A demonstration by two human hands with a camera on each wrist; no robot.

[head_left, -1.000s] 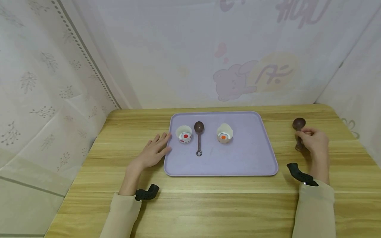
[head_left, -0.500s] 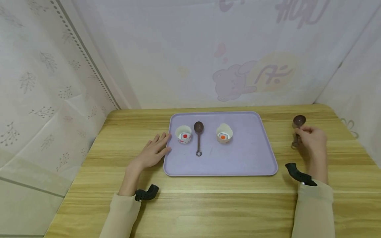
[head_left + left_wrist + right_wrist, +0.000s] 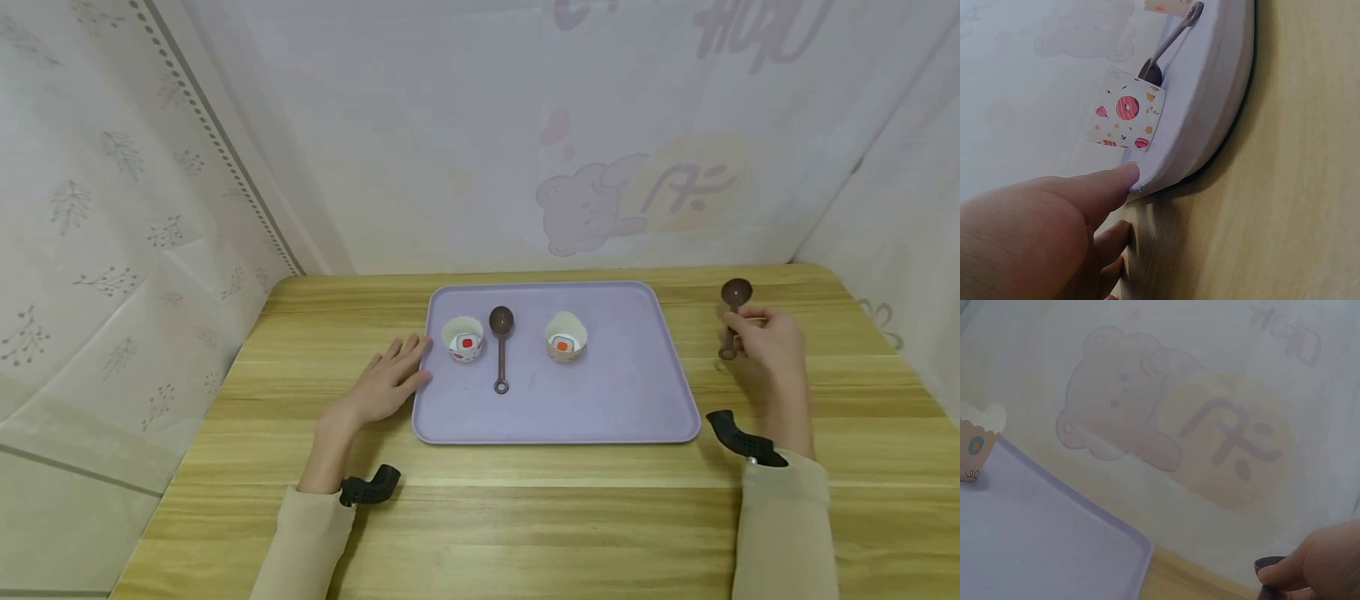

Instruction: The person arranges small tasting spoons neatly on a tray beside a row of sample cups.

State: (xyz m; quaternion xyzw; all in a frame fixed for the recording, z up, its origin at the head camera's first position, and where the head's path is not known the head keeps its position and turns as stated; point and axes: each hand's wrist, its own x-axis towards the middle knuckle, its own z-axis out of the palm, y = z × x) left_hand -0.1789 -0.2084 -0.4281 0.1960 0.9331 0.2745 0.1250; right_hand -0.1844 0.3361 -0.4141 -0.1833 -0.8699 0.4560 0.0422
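My right hand pinches a brown measuring spoon by its handle, to the right of the tray and above the table. In the right wrist view only part of that spoon shows beside the fingers. With fingers spread, my left hand rests at the left edge of the lilac tray. On the tray lies a second brown measuring spoon, between a white patterned paper cup with a red-marked piece inside and a tan paper cup with an orange-marked piece inside.
The wooden table runs around the tray. A pale curtain with a printed bear hangs behind it, and a leaf-patterned curtain hangs at the left.
My right hand has moved left and slightly away from me with the measuring spoon, towards the tray. The left hand, tray, cups and other spoon have stayed put.
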